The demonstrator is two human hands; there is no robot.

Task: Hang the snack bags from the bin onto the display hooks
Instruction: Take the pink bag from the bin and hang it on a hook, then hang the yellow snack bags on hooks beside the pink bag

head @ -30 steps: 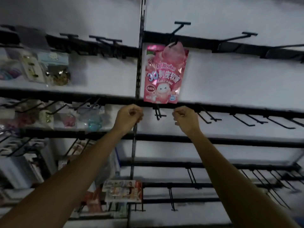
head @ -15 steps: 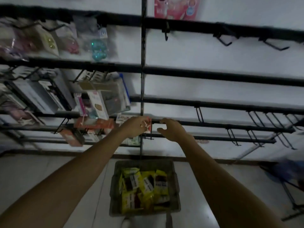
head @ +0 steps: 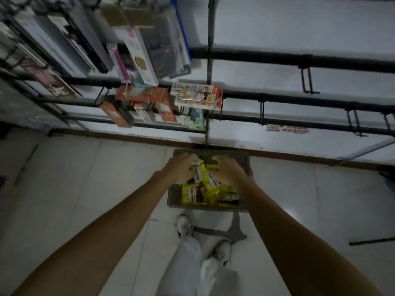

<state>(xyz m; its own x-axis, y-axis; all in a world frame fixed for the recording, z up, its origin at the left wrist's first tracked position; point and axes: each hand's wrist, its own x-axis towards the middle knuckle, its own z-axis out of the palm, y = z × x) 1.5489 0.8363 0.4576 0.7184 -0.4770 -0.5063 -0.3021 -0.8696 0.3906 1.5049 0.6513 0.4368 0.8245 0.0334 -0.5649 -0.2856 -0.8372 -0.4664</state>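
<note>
A grey bin [head: 246, 162] stands on the floor at the foot of the rack, with several yellow snack bags [head: 206, 193] heaped inside. Both my hands are down in it. My left hand [head: 180, 170] curls its fingers round the top of a snack bag [head: 198, 167] at the far end of the heap. My right hand [head: 229, 173] lies over the bags beside it with bent fingers; whether it grips one is hidden. Bare black display hooks [head: 307, 80] stick out from the rails on the right, with more hooks [head: 261, 112] lower down.
Boxed and carded goods [head: 139, 60] hang crowded on the left half of the rack, with small packs [head: 197, 96] near the centre post [head: 210, 67]. My white shoes [head: 183, 227] stand just behind the bin. A black rod [head: 372, 240] lies on the tiled floor at the right.
My view has dropped from the upper hooks and the hung pink bag to the floor. Both hands have come down from the rack rails into the bin.
</note>
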